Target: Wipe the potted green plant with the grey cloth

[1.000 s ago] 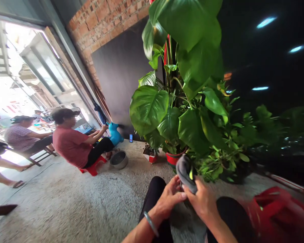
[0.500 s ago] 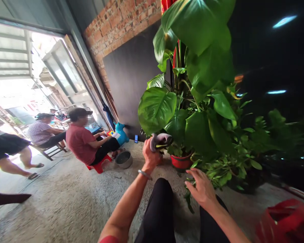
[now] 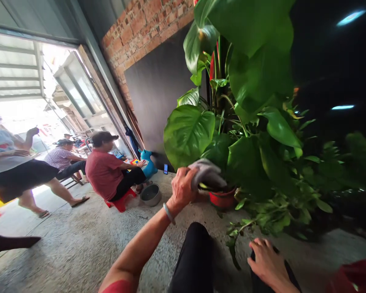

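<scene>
My left hand (image 3: pixel 183 188), with a bangle at the wrist, is closed around a bunched grey cloth (image 3: pixel 205 173). The cloth sits just below a broad green leaf (image 3: pixel 189 132) of the tall potted plant, and a yellow-green leaf edge shows under it. Whether the cloth touches that leaf I cannot tell. Behind the cloth stands the plant's red pot (image 3: pixel 222 199), partly covered by leaves. My right hand (image 3: pixel 268 262) lies on my right knee, fingers extended, holding nothing.
A metal basin (image 3: pixel 151 195) and an upright phone (image 3: pixel 165 169) are on the concrete floor. A person in a red shirt (image 3: pixel 103 173) sits on a red stool beside a blue animal-shaped toy (image 3: pixel 148 165). Another person (image 3: pixel 18 167) walks at the left. Smaller plants (image 3: pixel 280 211) spread to the right.
My left hand has moved slightly, and the cloth now hangs more spread out. My right hand has dropped from beside the leaves onto my knee. The walking person has come further into view.
</scene>
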A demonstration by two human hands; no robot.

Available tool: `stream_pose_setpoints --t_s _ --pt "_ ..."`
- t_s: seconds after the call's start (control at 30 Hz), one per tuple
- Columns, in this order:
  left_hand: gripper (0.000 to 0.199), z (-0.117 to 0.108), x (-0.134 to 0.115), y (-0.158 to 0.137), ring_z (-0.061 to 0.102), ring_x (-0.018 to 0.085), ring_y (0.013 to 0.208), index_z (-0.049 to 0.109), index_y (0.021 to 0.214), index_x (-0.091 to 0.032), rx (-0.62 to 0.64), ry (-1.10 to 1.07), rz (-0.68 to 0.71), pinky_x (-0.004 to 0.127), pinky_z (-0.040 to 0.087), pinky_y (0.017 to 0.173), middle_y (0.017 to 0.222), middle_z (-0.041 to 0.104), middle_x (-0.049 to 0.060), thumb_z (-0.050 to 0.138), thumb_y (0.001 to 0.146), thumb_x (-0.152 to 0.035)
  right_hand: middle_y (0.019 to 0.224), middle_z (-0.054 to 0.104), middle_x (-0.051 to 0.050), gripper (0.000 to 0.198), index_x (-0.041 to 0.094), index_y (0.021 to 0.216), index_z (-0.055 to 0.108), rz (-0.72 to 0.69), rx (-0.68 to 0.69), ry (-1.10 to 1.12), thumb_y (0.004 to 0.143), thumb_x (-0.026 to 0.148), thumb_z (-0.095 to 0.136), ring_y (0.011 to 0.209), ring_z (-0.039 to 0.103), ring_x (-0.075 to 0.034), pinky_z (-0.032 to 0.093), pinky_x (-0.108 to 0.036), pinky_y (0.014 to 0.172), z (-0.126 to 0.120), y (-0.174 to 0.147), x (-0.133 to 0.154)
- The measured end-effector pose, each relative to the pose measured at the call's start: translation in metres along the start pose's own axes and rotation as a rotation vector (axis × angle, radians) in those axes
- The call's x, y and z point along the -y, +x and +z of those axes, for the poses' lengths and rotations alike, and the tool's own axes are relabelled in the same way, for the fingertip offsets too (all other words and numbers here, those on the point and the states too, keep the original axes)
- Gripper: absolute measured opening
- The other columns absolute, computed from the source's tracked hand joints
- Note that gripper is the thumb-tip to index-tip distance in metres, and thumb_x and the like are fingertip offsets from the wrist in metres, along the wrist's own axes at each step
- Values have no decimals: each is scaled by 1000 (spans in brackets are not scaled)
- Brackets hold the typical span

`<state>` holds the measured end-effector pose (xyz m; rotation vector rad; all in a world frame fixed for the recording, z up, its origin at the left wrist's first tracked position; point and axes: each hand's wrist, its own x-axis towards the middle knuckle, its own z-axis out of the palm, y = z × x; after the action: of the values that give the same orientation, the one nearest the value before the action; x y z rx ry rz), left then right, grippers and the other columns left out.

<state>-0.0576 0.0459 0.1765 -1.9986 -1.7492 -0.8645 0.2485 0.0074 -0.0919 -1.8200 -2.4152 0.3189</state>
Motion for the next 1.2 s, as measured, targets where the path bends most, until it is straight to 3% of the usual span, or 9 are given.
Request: stream_pose_setpoints --t_s 0.17,0.3,0.4,0.5,0.63,0.73,0.9,1.03,1.2 --pt "44 17 -2 66 62 27 118 71 134 -28 29 88 -121 34 55 93 120 67 10 63 94 -11 105 82 -12 25 23 109 78 17 54 79 91 24 61 105 76 -34 54 -42 81 -11 31 5" --pt "45 50 0 7 64 28 116 71 132 -28 429 48 -105 34 56 91 119 66 11 68 91 -11 105 82 -13 28 23 109 76 56 -13 97 99 29 51 105 76 -34 51 -46 87 -14 24 7" --pt "45 38 -10 -51 64 30 114 74 129 -30 567 -123 24 36 57 90 118 68 12 73 87 -15 98 82 -11 27 23 99 75 102 -80 147 99 29 49 97 77 -32 50 -43 82 -14 17 4" --pt "40 3 -29 -50 64 29 114 74 130 -33 385 -233 129 38 57 96 121 70 11 68 92 -22 88 80 -9 18 24 90 73 113 -169 201 93 29 57 87 76 -30 49 -39 75 -15 17 0" --pt "46 -6 -51 22 61 29 120 70 139 -30 90 -147 95 39 55 102 126 67 10 63 95 -20 87 80 -8 14 25 86 73 89 -192 220 90 31 60 86 76 -29 47 -36 72 -17 20 3" --pt "46 38 -57 47 61 29 120 69 139 -25 230 -70 90 36 55 96 123 66 11 60 96 -16 88 81 -9 20 24 88 73 86 -205 218 92 32 56 88 77 -30 47 -38 74 -20 19 9" --pt "32 94 -45 -8 63 30 113 75 121 -24 612 -71 78 36 57 91 117 66 13 68 91 -16 87 81 -9 23 25 86 71 115 -231 247 92 36 52 84 77 -28 48 -36 73 -26 11 -1" --pt "42 58 -42 -20 62 29 112 73 129 -29 501 -156 142 37 57 94 116 66 11 70 89 -19 85 81 -7 23 26 81 69 185 -225 314 89 41 52 78 76 -28 47 -35 68 -29 7 -21" --pt "49 46 -71 46 58 28 121 65 144 -28 252 -107 142 37 55 99 126 65 10 59 96 -17 86 81 -7 22 27 81 69 224 -232 340 89 40 53 79 76 -28 47 -35 70 -29 8 -21"
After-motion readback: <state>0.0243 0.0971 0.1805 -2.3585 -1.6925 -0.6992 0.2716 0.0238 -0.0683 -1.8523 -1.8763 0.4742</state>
